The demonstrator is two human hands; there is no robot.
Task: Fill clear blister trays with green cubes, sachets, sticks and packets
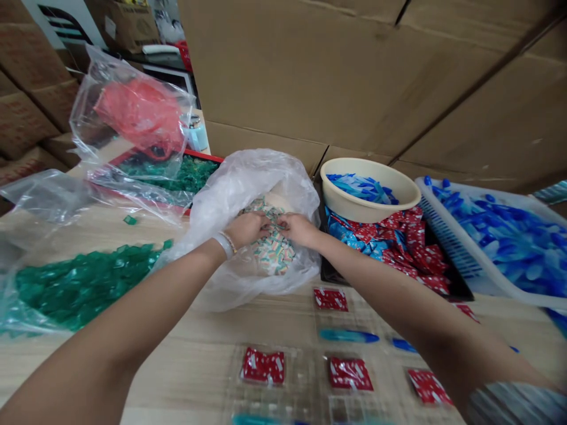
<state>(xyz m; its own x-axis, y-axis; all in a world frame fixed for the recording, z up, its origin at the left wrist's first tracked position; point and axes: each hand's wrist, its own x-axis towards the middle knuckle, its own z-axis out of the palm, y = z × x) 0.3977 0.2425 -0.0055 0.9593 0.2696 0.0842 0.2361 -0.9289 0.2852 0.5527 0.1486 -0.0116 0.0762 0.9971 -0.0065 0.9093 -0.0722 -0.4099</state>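
Observation:
Both my hands reach into a white translucent plastic bag (pixel 217 212) full of small flat pastel-striped pieces (pixel 275 254). My left hand (pixel 248 229), with a pale band at the wrist, has its fingers curled at the pieces. Close beside it, my right hand (pixel 299 229) pinches among them too, the fingertips of the two hands nearly meeting. What exactly lies between the fingers is too small and blurred to make out. In front of the bag are clear plastic trays (pixel 301 369) holding red patterned packets (pixel 351 374) and blue pen-shaped pieces (pixel 349 336).
Green translucent pieces (pixel 88 286) lie in a plastic bag at left, with a red-rimmed tray (pixel 201 154) behind. At right, a cream basin (pixel 372 209) sits over red and blue packets (pixel 414 248), beside a white basket (pixel 460 248) of blue pieces. Cardboard boxes (pixel 301 71) wall the back.

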